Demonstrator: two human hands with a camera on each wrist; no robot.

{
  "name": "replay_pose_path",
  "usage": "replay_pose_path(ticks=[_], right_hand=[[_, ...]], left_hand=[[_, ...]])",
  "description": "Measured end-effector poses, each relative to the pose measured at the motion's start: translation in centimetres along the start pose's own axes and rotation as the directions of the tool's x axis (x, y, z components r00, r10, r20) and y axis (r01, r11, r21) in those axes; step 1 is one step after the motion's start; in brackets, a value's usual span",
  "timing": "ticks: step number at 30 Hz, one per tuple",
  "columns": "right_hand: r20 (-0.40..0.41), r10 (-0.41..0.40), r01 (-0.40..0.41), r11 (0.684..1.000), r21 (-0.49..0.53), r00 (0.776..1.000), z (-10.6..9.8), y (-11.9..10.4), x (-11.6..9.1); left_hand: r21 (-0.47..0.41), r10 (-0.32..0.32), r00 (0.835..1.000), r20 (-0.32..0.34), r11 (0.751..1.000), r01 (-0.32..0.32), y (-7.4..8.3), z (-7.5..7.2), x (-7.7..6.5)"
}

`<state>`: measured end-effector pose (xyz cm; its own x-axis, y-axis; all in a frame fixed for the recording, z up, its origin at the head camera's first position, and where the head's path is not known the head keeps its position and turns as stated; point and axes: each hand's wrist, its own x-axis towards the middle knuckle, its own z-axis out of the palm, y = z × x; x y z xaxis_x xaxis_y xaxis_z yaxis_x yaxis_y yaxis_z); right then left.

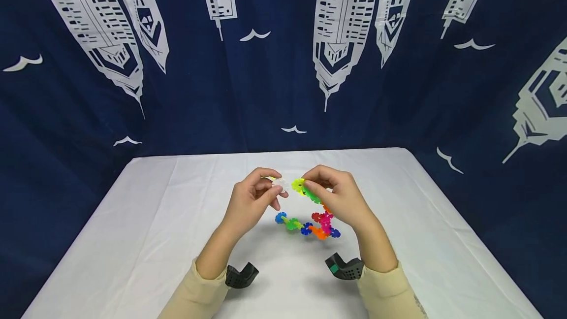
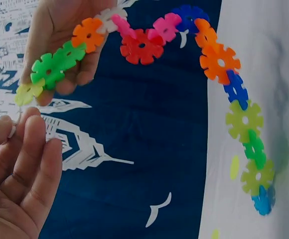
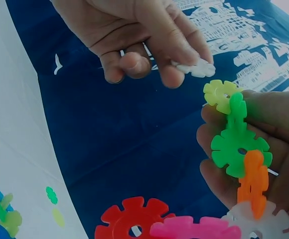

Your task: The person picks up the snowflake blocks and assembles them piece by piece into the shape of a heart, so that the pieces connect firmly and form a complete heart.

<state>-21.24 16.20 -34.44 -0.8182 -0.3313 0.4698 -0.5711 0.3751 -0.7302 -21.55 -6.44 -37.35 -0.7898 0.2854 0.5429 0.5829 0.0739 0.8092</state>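
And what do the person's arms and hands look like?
The left hand and right hand wear no gloves. The left sleeve and right sleeve are cream. Beside the left one sits a curved black wrist piece with little holes; beside the right, a similar black piece with a green patch.

The person's left arm (image 1: 216,250) and right arm (image 1: 378,247), in beige sleeves (image 1: 384,287), angle inward above the desk (image 1: 133,260), toward its far edge. The left grip (image 1: 256,196) pinches between thumb and fingertip, other fingers loosely bent. The right grip (image 1: 337,193), near but apart, also pinches, palm turned inward.
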Motion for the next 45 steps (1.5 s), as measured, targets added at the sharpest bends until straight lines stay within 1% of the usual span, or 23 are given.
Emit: replay_pose_path(ticks=[3, 7, 12, 15, 20, 24, 29, 32, 34, 40, 42, 45], right_hand=[[0.008, -0.009, 0.009, 1.0, -0.008, 1.0, 0.2, -0.3, 0.1], [0.027, -0.04, 0.041, 0.999, -0.015, 0.999, 0.4, -0.5, 0.2], [0.036, -0.062, 0.063, 0.998, -0.016, 0.997, 0.7, -0.5, 0.1], [0.033, -0.071, 0.071, 0.997, -0.015, 0.997, 0.9, -0.4, 0.1], [0.044, -0.068, 0.068, 0.998, -0.001, 0.997, 1.0, -0.3, 0.1], [0.055, -0.054, 0.052, 0.998, 0.027, 0.997, 1.0, -0.3, 0.1], [0.06, -0.053, 0.05, 0.997, 0.058, 0.997, 0.9, -0.3, 0.2], [0.057, -0.06, 0.057, 0.997, 0.048, 0.997, 1.1, -0.1, 0.2], [0.052, -0.069, 0.067, 0.997, 0.034, 0.996, 1.2, 0.0, 0.3], [-0.01, -0.135, 0.135, 0.991, -0.011, 0.991, 1.5, -0.1, 0.4], [-0.03, -0.153, 0.152, 0.988, -0.014, 0.988, 1.6, -0.1, 0.4], [-0.054, -0.165, 0.164, 0.986, -0.021, 0.985, 1.7, -0.2, 0.4]], left_hand=[[-0.047, 0.003, 1.0, 0.018, 0.999, -0.002, 0.3, 0.1, 0.0], [-0.11, -0.043, 0.999, 0.017, 0.993, 0.045, 0.7, 0.2, 0.0], [-0.185, -0.103, 0.995, 0.007, 0.977, 0.102, 0.9, 0.3, -0.1], [-0.206, -0.13, 0.991, 0.006, 0.97, 0.129, 0.9, 0.3, -0.2], [-0.225, -0.188, 0.982, 0.0, 0.957, 0.184, 1.2, 0.3, -0.3], [-0.247, -0.236, 0.972, 0.002, 0.941, 0.23, 1.6, 0.2, -0.2], [-0.284, -0.301, 0.953, 0.038, 0.911, 0.299, 2.0, 0.1, -0.2], [-0.308, -0.322, 0.945, 0.06, 0.895, 0.324, 2.2, 0.0, -0.2], [-0.317, -0.326, 0.943, 0.071, 0.889, 0.331, 2.3, 0.0, -0.2], [-0.327, -0.304, 0.947, 0.107, 0.889, 0.322, 2.6, -0.2, -0.2], [-0.319, -0.297, 0.951, 0.09, 0.896, 0.31, 2.5, -0.2, -0.2], [-0.262, -0.267, 0.963, 0.024, 0.928, 0.264, 2.3, -0.2, -0.2]])
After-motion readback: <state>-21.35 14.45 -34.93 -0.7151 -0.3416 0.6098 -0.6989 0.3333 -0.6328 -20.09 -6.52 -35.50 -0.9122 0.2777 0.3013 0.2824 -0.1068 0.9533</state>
